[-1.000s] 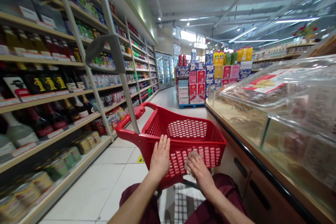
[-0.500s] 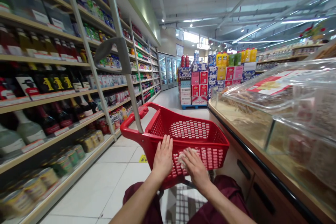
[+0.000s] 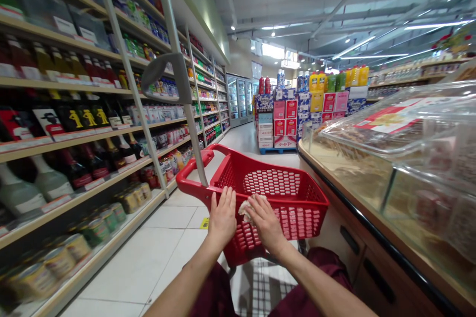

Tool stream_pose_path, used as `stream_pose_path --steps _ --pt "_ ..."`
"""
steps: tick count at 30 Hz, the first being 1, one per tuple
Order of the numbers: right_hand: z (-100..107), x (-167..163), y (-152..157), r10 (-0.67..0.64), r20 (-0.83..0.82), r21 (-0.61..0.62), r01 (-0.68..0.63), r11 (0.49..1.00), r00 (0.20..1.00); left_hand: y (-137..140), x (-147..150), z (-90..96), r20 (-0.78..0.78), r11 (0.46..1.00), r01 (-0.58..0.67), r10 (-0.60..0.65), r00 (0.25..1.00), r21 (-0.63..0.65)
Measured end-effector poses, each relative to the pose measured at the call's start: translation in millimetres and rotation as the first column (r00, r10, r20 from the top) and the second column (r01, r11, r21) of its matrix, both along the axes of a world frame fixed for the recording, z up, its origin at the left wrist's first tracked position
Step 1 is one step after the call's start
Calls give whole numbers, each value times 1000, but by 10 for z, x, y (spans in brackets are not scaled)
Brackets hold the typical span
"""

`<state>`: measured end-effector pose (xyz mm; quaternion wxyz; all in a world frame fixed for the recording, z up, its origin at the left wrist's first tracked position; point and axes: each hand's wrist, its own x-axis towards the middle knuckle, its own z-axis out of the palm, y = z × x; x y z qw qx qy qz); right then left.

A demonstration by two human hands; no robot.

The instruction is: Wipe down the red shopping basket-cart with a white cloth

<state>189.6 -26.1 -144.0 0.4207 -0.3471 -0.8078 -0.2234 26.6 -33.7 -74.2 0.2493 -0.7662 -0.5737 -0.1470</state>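
A red plastic shopping basket cart point(image 3: 273, 193) with perforated sides stands in front of me. My left hand point(image 3: 223, 215) lies flat on its near side, just below the rim, fingers stretched out and holding nothing. With my right hand point(image 3: 266, 220) I press a crumpled whitish cloth point(image 3: 245, 209) against the perforated side, to the right of my left hand. Part of the cloth is hidden under the fingers. At the cart's left end a metal pole rises to a grey loop handle point(image 3: 167, 79).
Shelves point(image 3: 137, 131) of bottles and cans run along the left. A glass display counter point(image 3: 372, 173) with a clear cover stands close on the right. Farther up the aisle are stacked drink boxes point(image 3: 286, 124) on a blue pallet point(image 3: 277, 150) and glass-door fridges point(image 3: 240, 96).
My right hand has slid left and up along the cart's side with the cloth. My left hand has shifted slightly left and up. The whole view has moved a little.
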Motion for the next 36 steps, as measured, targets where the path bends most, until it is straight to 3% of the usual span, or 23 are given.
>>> stream_pose_path --steps 6,12,18,21,24,26,30,32,36 --pt "-316 18 -40 62 91 -18 -61 998 994 23 -33 -32 -27 1000 22 -22 999 -8" --pt "89 -186 11 52 25 -3 -52 999 998 -8 -96 78 12 999 39 -39 999 17" --pt "-244 -204 -7 101 117 -40 -97 994 988 -4 -479 231 131 974 -91 65 989 208" --pt "-25 -297 3 103 90 -36 -100 994 991 76 -687 321 169 958 -203 170 971 202" --pt "216 -418 116 66 49 -6 -66 998 997 143 -788 380 123 972 -209 195 973 110" --pt "147 -456 170 69 64 0 -69 998 996 152 -800 386 102 976 -201 193 976 81" --pt "-187 -479 108 129 108 -35 -126 991 986 110 -770 347 92 977 -195 187 978 90" --pt "-107 -530 47 136 89 -40 -133 990 987 86 -753 330 94 977 -192 183 979 95" --pt "381 -664 70 128 40 5 -128 992 991 59 -738 328 95 978 -183 174 980 98"
